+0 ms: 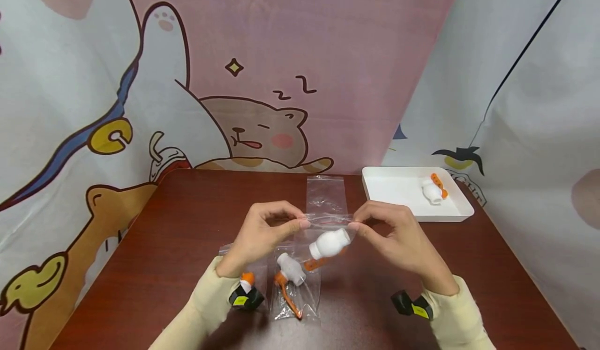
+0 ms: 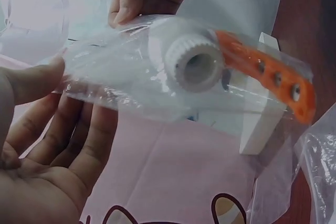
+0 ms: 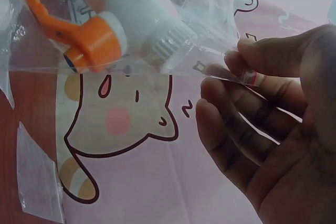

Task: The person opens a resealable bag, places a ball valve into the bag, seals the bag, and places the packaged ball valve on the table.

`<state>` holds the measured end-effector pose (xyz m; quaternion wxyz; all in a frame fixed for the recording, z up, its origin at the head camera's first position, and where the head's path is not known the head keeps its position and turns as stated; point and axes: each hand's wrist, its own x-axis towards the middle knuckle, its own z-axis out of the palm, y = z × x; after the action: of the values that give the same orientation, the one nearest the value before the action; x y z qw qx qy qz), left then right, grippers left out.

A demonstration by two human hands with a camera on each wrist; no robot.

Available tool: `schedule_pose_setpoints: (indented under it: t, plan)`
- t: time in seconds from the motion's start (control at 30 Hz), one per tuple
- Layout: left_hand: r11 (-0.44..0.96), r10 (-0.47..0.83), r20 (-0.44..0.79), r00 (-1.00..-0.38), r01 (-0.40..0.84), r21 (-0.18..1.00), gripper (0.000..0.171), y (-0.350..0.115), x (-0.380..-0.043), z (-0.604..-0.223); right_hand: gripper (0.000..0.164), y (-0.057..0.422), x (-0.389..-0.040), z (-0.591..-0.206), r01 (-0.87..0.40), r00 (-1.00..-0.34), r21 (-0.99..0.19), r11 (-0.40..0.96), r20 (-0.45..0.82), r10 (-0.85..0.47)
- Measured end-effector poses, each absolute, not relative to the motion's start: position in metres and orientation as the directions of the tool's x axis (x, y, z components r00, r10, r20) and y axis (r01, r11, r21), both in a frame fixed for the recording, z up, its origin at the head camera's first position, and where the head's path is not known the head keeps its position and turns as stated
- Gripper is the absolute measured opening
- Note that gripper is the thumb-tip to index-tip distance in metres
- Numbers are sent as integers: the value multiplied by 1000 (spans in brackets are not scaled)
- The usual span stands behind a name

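A clear zip bag [image 1: 303, 239] hangs between my two hands, with a white plastic ball valve [image 1: 329, 243] inside it. The valve's orange lever handle [image 2: 270, 74] shows through the film in the left wrist view. My left hand [image 1: 264, 233] pinches one top corner of the bag between thumb and fingertips. At the opposite corner my right hand [image 1: 398, 238] pinches the film the same way, its other fingers loosely bent in the right wrist view. The bag's top edge stretches from one hand to the other.
Below, another bagged valve [image 1: 291, 270] lies on the dark red table [image 1: 187, 225]. A further bag with an orange-capped piece [image 1: 247, 278] is partly hidden by my left wrist. Behind my hands lies a flat clear bag [image 1: 325, 191]. A white tray [image 1: 389, 180] at back right holds a loose valve [image 1: 432, 191].
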<state>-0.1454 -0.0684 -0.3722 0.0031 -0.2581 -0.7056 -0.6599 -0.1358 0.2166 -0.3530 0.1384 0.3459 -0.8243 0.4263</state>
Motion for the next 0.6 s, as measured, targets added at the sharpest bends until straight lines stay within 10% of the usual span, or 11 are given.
schedule_pose_setpoints:
  t: [0.6]
  plan:
    - [10,352,404,-844,435,900,8,-72,-144,-364,19,214,-134,-351,-700,-702,-634,329,527,-479]
